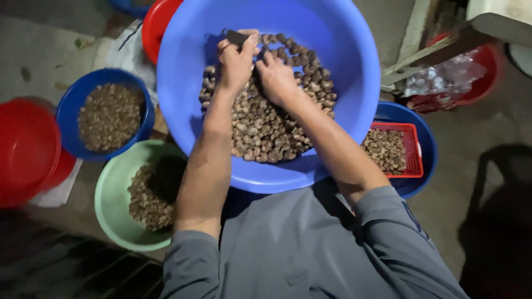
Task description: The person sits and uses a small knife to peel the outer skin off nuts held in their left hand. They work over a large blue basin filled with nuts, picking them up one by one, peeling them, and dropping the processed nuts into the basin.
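Observation:
A big blue basin [343, 50] sits in front of me, holding a heap of brown nuts [266, 127]. Both my hands are over the heap, close together. My left hand [235, 61] grips a small dark knife [235, 37] whose blade sticks out at the top. My right hand [277, 77] is curled beside it with its fingertips pinched on a nut that I can barely see.
A dark blue bowl [69, 111] of small bits and a red basin [25, 149] stand at left. A green bowl [108, 191] with brown pieces is near my left elbow. A red basket [413, 149] of kernels in a blue bowl sits at right. Another red bowl [155, 22] behind.

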